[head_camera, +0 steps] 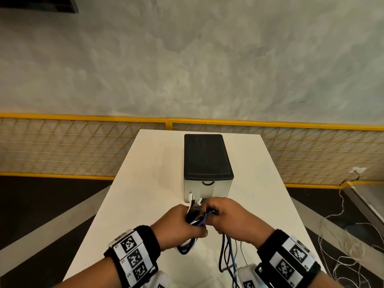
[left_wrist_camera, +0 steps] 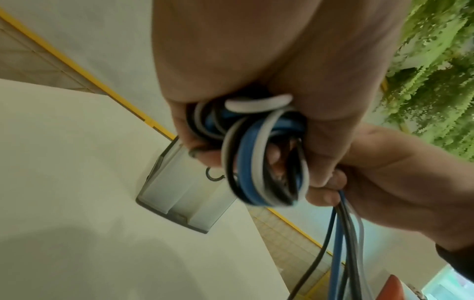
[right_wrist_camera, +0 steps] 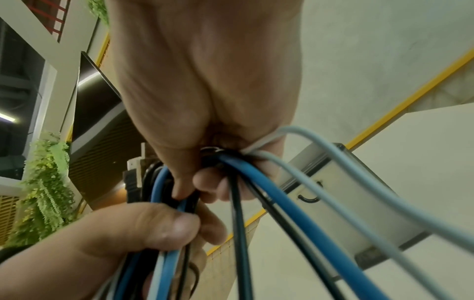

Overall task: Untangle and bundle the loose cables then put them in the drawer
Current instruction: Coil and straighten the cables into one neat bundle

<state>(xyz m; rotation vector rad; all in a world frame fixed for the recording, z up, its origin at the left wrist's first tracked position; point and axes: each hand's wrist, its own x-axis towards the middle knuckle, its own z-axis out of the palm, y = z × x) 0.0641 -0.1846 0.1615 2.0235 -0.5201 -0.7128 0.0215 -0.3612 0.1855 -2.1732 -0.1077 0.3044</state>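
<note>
The left hand point(head_camera: 182, 223) grips the coiled bundle of blue, black and white cables point(left_wrist_camera: 259, 162); the right hand point(head_camera: 232, 219) clamps their loose tails above the white worktop point(head_camera: 145, 183). Bundling seems unfinished; next, wind the tails and open the shut black-topped drawer box point(head_camera: 207, 183).

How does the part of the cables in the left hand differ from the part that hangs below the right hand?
The coiled part in the left hand is wound into tight loops; the hanging strands below the right hand run long and loose. The coil is held off the table; the strands trail down toward its near edge. Both hold blue, black and white cables, and each hand has a closed grip on them.
</note>
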